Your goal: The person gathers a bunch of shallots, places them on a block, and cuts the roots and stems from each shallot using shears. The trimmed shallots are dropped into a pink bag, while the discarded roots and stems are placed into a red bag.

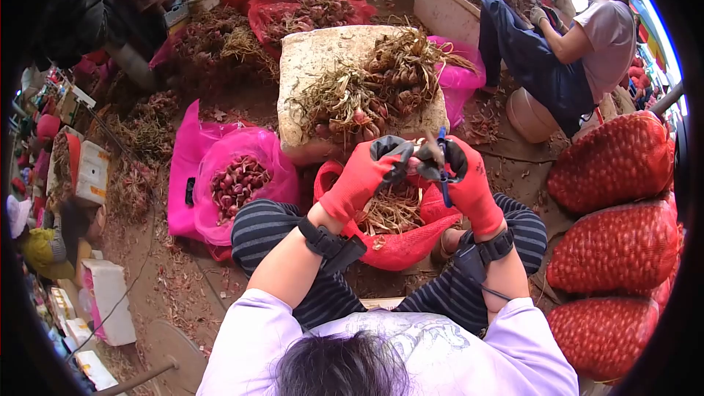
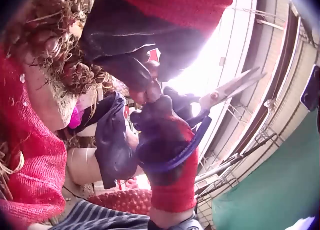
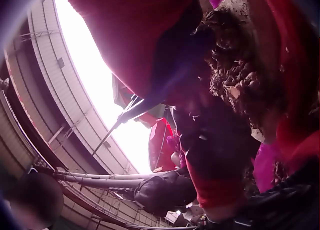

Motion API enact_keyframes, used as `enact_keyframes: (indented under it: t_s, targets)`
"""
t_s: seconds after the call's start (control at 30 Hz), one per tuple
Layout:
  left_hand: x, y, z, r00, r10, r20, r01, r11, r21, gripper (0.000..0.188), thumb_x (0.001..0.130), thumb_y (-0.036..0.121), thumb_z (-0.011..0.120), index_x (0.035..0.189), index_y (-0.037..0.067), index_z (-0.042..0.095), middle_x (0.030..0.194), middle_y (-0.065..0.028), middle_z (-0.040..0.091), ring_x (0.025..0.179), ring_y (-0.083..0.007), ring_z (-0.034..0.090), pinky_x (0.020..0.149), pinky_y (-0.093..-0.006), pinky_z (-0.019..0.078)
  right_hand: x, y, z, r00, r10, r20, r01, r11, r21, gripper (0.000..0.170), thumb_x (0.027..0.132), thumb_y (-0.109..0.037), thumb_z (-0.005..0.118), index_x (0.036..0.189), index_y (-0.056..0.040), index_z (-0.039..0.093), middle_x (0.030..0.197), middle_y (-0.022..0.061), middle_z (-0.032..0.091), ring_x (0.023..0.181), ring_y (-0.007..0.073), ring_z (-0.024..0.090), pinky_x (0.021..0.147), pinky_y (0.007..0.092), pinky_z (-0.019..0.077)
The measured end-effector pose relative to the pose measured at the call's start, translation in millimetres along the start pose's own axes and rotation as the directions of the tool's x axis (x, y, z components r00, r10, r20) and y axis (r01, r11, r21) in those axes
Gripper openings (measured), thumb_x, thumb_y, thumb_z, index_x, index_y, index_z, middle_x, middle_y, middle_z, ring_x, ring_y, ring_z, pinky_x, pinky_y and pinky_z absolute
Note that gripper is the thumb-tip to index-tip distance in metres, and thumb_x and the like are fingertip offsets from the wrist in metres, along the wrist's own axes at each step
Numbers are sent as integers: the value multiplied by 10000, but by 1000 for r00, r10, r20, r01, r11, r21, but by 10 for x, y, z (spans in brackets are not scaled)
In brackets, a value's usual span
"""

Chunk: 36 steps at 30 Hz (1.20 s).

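Observation:
Both hands wear red gloves with dark palms and meet above an open red mesh sack of dry cut stems. My left hand pinches a small reddish bulb between thumb and fingers. Close against it, my right hand grips scissors by their blue handles, the blades pointing away from the bulb in the left wrist view. The right fingertips are right at the bulb. Ahead, bunches of bulbs with dry stems lie on a pale foam block.
A pink bag at the left holds loose reddish bulbs. Full red mesh sacks are stacked at the right. Another person sits at the upper right. Stems and skins litter the floor.

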<state>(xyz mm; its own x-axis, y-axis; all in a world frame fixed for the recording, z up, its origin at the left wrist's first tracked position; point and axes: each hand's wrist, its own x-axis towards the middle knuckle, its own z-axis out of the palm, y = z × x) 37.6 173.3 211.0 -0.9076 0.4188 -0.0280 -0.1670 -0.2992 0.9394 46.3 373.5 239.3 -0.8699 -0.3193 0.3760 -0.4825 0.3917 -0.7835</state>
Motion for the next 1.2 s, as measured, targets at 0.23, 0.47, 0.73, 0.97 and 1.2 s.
enact_keyframes:
  t_s: [0.23, 0.47, 0.73, 0.97, 1.2]
  targets:
    - [-77, -58, 62, 988, 67, -137, -55, 994, 91, 149, 792, 131, 684, 882, 15, 657, 762, 10, 626, 692, -48, 537, 629, -225, 454, 16, -174, 22, 999, 8, 49, -9, 1000, 13, 190, 721, -55, 699, 846, -2, 566, 736, 98, 547, 633, 190, 519, 620, 286, 448]
    - [-8, -286, -80, 969, 226, -96, -151, 857, 493, 129, 787, 100, 644, 878, 11, 661, 759, -33, 645, 690, -69, 561, 635, -247, 467, -19, -144, 72, 999, -41, 36, 44, 994, -100, 211, 707, -46, 677, 882, -7, 565, 773, 141, 575, 658, 274, 555, 640, 318, 458]
    - [-48, -294, -46, 992, 44, -119, -14, 971, 241, 129, 793, 49, 614, 910, -6, 623, 765, -6, 618, 700, -87, 564, 628, -256, 473, -86, 83, 254, 992, 117, -37, -117, 993, 3, 216, 733, -45, 655, 924, -22, 559, 825, 104, 611, 730, 248, 605, 687, 300, 475]
    - [-90, -113, 100, 961, -260, 95, 276, 931, -240, 259, 930, 254, 526, 1065, 38, 575, 931, -5, 601, 727, -71, 563, 644, -239, 482, -61, 32, 274, 932, 362, 3, -301, 768, 565, 162, 759, 29, 633, 905, -7, 574, 816, 22, 626, 762, 98, 587, 714, 241, 482]
    - [-41, -193, 10, 989, -141, 42, 145, 980, -137, 354, 945, 256, 510, 1202, 12, 515, 965, -1, 598, 856, -106, 581, 766, -268, 496, -50, 8, 271, 959, 282, -43, -225, 839, 495, 147, 773, 1, 634, 908, -13, 577, 808, 13, 622, 728, 73, 558, 701, 225, 469]
